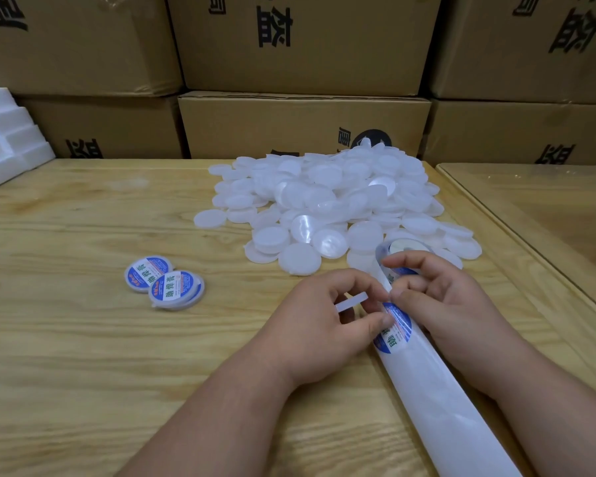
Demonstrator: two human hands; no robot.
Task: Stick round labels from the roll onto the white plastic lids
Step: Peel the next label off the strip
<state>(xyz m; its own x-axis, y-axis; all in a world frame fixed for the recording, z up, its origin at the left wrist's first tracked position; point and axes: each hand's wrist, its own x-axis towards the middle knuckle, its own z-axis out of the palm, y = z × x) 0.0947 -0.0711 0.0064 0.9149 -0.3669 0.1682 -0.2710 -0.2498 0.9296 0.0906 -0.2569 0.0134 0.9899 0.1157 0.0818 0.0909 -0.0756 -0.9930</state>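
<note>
Between the hands, a round label (393, 326) sits on the backing strip (437, 401). Left hand (319, 330) pinches a white lid (351, 301) edge-on. Right hand (441, 297) fingers curl on the strip.

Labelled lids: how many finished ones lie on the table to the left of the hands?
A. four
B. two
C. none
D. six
B: two labelled lids lie overlapping on the table, apart from the pile of plain lids, while the left hand holds a bare lid beside the label strip.
</note>
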